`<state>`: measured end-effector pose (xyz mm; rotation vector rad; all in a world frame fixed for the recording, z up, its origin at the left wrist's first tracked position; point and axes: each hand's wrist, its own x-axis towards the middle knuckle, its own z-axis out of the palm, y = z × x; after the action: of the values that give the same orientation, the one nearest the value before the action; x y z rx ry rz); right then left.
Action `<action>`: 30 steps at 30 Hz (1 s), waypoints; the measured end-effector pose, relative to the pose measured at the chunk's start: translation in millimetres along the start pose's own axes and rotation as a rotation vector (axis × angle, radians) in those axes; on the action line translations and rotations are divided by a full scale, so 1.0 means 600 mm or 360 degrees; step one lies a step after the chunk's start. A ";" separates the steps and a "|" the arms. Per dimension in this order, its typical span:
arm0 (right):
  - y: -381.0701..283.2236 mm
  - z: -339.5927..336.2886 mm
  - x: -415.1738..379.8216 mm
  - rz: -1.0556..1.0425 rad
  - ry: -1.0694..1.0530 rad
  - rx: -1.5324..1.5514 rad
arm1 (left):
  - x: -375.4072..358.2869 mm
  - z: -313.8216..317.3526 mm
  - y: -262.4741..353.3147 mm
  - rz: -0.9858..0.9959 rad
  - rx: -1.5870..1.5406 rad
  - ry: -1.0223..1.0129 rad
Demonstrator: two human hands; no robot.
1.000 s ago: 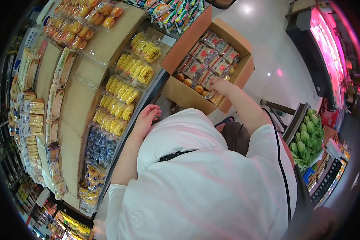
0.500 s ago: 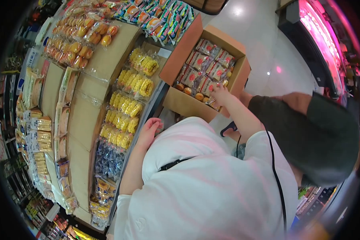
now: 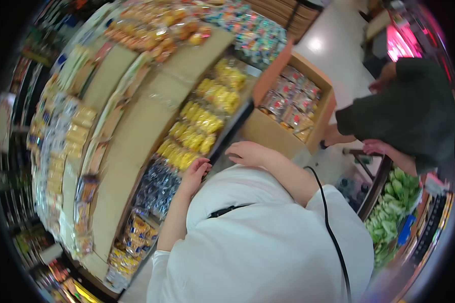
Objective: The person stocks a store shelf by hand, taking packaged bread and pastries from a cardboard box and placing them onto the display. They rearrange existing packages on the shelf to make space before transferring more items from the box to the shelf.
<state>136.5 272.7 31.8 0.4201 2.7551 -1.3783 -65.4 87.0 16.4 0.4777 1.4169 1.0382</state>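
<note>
My left hand (image 3: 196, 174) is by the front edge of the shelf, near the yellow packs (image 3: 179, 153), its fingers bent and blurred. To its right, in front of my belly, my right hand (image 3: 243, 152) reaches toward the shelf edge with its fingers loosely curved; I see nothing in it. An open cardboard box (image 3: 328, 101) stands beyond my hands, its flaps spread. Packaged buns with red-marked wrappers (image 3: 299, 96) lie inside it.
Dark blue packs (image 3: 159, 187) and orange-brown buns (image 3: 156, 35) are on the tiered shelf (image 3: 131, 126). A person in dark clothes (image 3: 404, 111) stands at the right, beside a bin of leafy greens (image 3: 392, 207).
My right hand has left the buns in the box and come back toward my body and the shelf. The view has turned. The other person appears farther from the box.
</note>
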 end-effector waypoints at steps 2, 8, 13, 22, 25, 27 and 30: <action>-0.046 0.029 0.033 -0.0042 0.0001 -0.0038 | -0.052 -0.054 -0.008 0.0128 0.0058 0.0045; -0.154 0.131 0.084 -0.0089 0.0107 0.0159 | -0.218 -0.259 0.010 0.0503 0.0131 0.0309; -0.213 0.207 0.089 0.0073 0.0086 0.0344 | -0.255 -0.471 0.070 0.0966 0.0176 0.1125; -0.254 0.261 0.095 0.0205 0.0246 0.0460 | -0.141 -0.717 0.257 0.1301 0.0005 0.1879; -0.266 0.279 0.094 0.0277 0.0281 0.0584 | -0.126 -0.727 0.276 0.1142 0.0016 0.1420; -0.262 0.293 0.090 0.0316 0.0267 0.0595 | -0.118 -0.723 0.278 0.1162 0.0011 0.1420; -0.260 0.300 0.085 0.0365 0.0249 0.0628 | -0.114 -0.729 0.271 0.1329 0.0003 0.1414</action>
<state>31.1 52.8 36.9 0.8622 2.4312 -1.8926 -514.2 -16.2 116.9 0.6723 2.0433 2.0938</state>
